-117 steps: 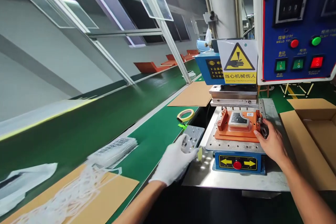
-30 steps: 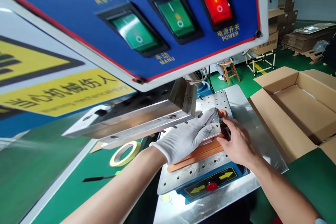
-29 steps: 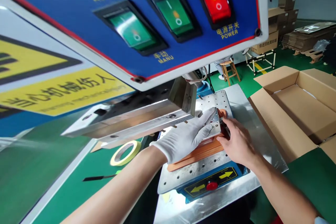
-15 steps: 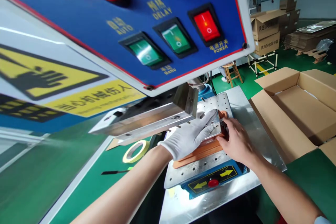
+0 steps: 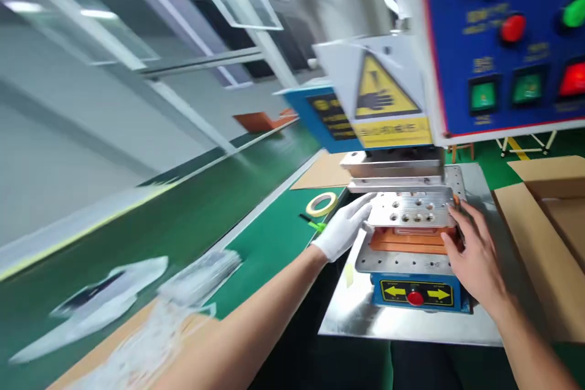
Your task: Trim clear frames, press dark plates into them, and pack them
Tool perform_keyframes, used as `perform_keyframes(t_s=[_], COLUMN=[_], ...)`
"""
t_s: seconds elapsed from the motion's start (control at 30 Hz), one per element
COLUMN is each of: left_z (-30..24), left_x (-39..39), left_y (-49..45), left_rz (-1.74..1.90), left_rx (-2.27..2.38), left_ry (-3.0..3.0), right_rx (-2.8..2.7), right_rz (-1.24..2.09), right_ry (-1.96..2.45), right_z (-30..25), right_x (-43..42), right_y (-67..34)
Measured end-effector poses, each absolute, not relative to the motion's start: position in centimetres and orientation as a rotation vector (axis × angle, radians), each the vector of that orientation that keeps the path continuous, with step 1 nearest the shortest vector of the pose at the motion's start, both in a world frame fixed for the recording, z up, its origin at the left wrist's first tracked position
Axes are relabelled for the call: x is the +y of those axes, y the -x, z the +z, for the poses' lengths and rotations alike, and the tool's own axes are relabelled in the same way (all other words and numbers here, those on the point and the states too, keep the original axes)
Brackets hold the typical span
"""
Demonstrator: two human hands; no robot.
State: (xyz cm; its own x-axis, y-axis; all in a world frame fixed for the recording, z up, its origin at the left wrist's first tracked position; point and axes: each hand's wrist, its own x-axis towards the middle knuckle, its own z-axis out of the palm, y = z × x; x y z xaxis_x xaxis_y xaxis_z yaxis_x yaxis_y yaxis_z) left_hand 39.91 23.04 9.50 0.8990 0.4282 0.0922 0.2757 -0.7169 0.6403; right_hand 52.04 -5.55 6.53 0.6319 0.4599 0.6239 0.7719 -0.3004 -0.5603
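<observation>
A silver metal plate with several holes (image 5: 411,209) lies over an orange base (image 5: 406,241) on the press bed (image 5: 397,263). My left hand (image 5: 345,228), in a white glove, is at the plate's left end, its fingers closed along the edge. My bare right hand (image 5: 473,250) grips the right end, thumb toward the front and fingers behind. The fingertips of both hands are partly hidden at the plate's edges. Just behind and above the plate hangs the metal press bar (image 5: 393,183), apart from the orange base.
A blue control panel (image 5: 498,55) overhangs at upper right, beside a hand-warning sign (image 5: 388,97). A red button (image 5: 415,298) sits on the bed's front. Yellow tape (image 5: 321,203) lies on the green table at left, near plastic bags (image 5: 201,277). An open carton (image 5: 525,225) stands at right.
The view has swung left and back from the panel. My left hand has moved from the top of the metal plate to its left end. My right hand stays at the right end.
</observation>
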Motion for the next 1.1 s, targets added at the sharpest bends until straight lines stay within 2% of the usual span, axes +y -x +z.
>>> perform_keyframes(t_s=[0.17,0.53,0.9,1.1], left_z=[9.2,7.5,6.6,6.8], left_x=[22.3,24.7,24.5,24.6], left_y=[-39.8,-38.6,-39.0,-38.8], left_rz=[0.336,0.398,0.482,0.527], left_rx=[0.442,0.087,0.279,0.306], left_ry=[-1.862,-1.853,-1.655,-1.74], right_rx=[-1.326,-1.371,-1.423,-1.442], right_rz=[-0.589,-0.888,-1.075,-1.042], right_ry=[1.927,2.124,2.026,1.997], right_z=[8.0,7.5,7.4,7.6], right_x=[-2.7,1.2,1.8,1.7], right_y=[-50.9,-50.7,-51.1,-51.5])
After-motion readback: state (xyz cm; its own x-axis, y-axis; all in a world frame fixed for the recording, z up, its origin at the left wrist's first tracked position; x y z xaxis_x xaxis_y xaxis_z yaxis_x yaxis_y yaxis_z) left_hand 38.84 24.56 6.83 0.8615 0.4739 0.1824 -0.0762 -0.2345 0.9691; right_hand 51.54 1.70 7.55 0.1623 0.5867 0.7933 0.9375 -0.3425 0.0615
